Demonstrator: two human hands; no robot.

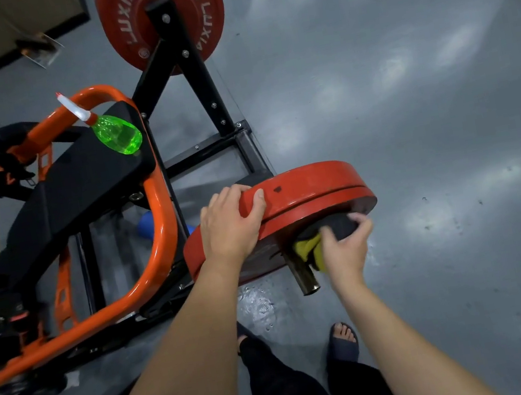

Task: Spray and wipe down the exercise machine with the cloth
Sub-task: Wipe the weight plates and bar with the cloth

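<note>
From here I see the bottle lying on the machine pad, up and left of the near plate. My left hand grips that plate's rim, fingers curled over the edge. Under the plate's right side, my right hand clutches the cloth against the hub. I judge wiping is in hand; next I'd sweep the cloth round the face, bracing the plate.

Your left forearm and right forearm were bare from the wrists back. Below your left hand you wore loose, creased black trousers. Below your right hand, a dark slate-blue, open-toed slide sandal left your toes showing.
</note>
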